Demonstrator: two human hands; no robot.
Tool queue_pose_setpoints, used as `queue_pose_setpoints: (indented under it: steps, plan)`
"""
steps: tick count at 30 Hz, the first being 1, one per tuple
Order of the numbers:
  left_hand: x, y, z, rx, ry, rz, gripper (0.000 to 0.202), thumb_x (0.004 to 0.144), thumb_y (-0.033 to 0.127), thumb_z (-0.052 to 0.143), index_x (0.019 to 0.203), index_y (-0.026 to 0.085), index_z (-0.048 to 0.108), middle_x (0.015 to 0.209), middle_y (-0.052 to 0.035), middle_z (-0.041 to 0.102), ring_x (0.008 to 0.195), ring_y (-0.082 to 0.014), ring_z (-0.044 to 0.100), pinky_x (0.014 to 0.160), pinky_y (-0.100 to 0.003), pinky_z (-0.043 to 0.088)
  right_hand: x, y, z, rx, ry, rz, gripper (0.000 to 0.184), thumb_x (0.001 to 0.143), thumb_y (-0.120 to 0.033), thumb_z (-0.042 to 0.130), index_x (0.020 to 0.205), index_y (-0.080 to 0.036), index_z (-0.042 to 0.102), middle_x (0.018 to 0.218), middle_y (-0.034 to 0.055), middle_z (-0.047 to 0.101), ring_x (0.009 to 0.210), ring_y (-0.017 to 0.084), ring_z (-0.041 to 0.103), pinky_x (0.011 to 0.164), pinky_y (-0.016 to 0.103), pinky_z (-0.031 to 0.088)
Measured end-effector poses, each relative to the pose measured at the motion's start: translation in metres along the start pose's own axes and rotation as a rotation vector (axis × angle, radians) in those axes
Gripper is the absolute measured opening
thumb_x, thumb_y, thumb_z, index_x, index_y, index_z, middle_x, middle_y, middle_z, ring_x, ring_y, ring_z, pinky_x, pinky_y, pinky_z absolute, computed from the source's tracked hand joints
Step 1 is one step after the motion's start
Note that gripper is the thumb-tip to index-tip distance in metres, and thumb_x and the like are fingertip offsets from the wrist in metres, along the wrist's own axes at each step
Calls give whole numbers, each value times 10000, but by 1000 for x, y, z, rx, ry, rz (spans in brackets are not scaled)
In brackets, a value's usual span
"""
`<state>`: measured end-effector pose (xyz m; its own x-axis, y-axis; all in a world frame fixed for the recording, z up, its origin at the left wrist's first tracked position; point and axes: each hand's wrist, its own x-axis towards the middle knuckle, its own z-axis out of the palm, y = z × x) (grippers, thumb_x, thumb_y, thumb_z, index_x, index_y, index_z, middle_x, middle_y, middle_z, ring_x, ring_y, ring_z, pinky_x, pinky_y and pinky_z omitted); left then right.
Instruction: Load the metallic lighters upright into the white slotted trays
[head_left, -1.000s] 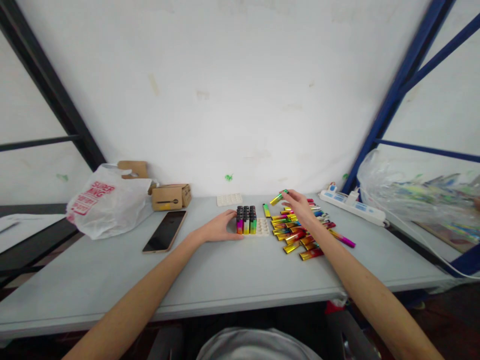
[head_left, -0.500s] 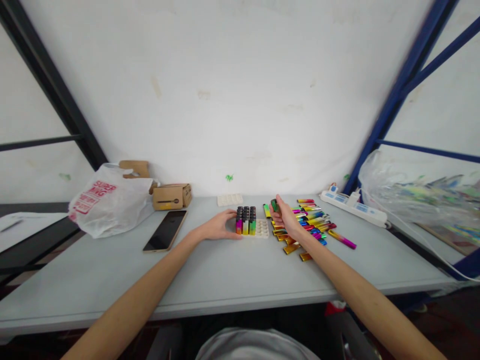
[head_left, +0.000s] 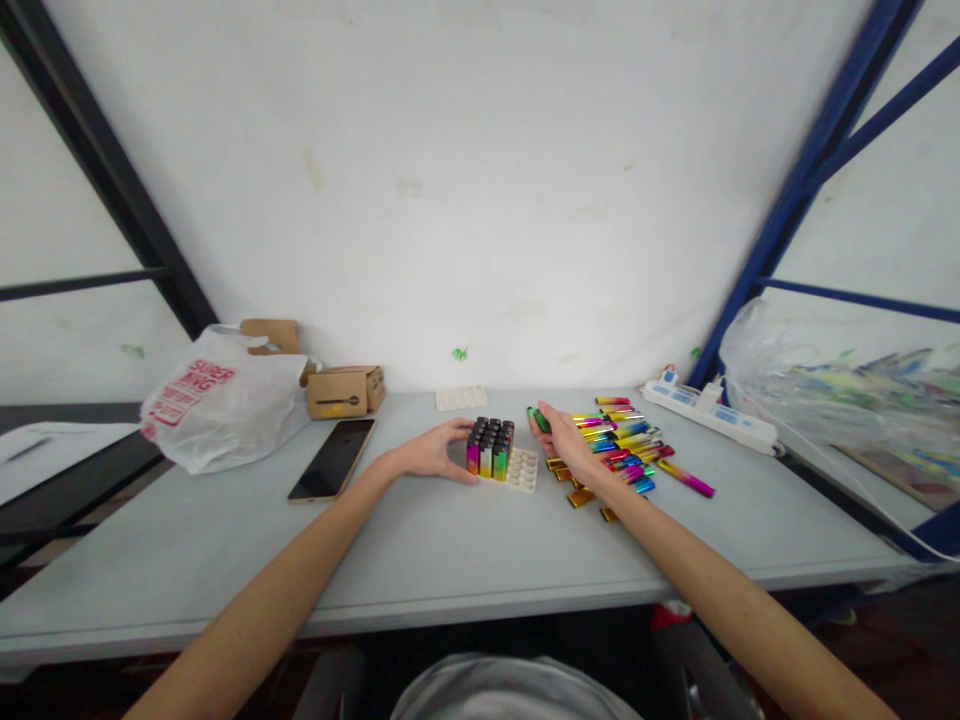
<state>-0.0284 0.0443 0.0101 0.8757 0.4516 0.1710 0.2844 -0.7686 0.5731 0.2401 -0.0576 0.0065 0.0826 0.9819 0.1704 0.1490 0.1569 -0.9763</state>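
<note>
Right hand [head_left: 568,441] pinches a green lighter [head_left: 538,420], probably light, rigid, slick, best gripped mid-body; left hand [head_left: 435,452] spread beside standing lighters [head_left: 492,450].

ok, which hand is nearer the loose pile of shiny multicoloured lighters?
Right. The right hand is at the left edge of the loose pile; the left hand is farther left, beside upright black-topped lighters in the white dimpled tray.

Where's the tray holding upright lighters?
In the head view, the tray sits between the left hand and right hand, left of the loose lighters.
</note>
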Motion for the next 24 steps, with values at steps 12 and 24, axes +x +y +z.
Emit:
queue_pose_setpoints:
  steps: [12,24]
  plan:
    - [0,0,1,-14,-3,7,681,689,569,891,1269,251,731,1504,-88,562,1402,-326,505,1233,-449,348,5,10,-6,-308,26,-278,430,956,-631,535,929,-209,609,831,14,684,803,192,643,773,318,513]
    - [1,1,2,8,-12,11,738,706,576,883,1331,235,690,1511,-104,554,1411,-327,493,1241,-447,335,-7,-10,-12,-483,13,-292,321,989,-543,560,888,-239,556,772,35,775,709,252,757,641,319,510]
